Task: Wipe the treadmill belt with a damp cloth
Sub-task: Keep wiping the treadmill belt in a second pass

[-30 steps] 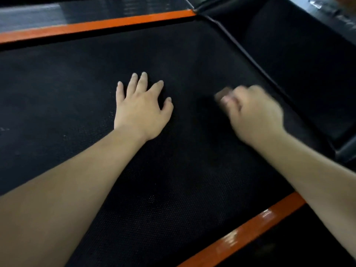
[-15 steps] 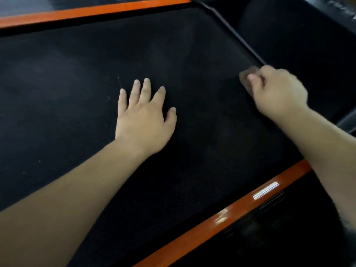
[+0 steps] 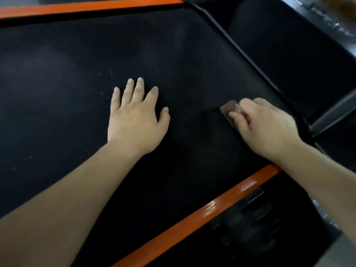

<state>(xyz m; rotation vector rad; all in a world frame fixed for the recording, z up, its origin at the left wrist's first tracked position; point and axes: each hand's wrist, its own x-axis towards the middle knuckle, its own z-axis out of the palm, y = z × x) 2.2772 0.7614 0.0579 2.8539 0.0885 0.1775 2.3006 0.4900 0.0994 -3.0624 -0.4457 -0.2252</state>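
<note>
Left hand lies flat, palm down, on the treadmill belt. Its fingers are straight and spread a little, holding nothing. The forearm runs in from the lower left.

Right hand is on the belt to the right of the left one, apart from it. Its fingers are curled over a small brown cloth and the thumb is tucked against it. The cloth is bunched up; only its front end sticks out past the fingertips, and it sits pressed on the belt. Its edges are a bit blurred.

The cloth is on the right part of the belt, near the dark strip where the belt meets the black cover; touching or not, cannot tell.

The belt is black and fine-textured, with a few pale specks and scratches left of the left hand.

An orange rail runs along the near edge, passing under the right wrist. A second orange rail runs along the far edge at the top. A black ribbed panel sits outside the near rail at lower right.
</note>
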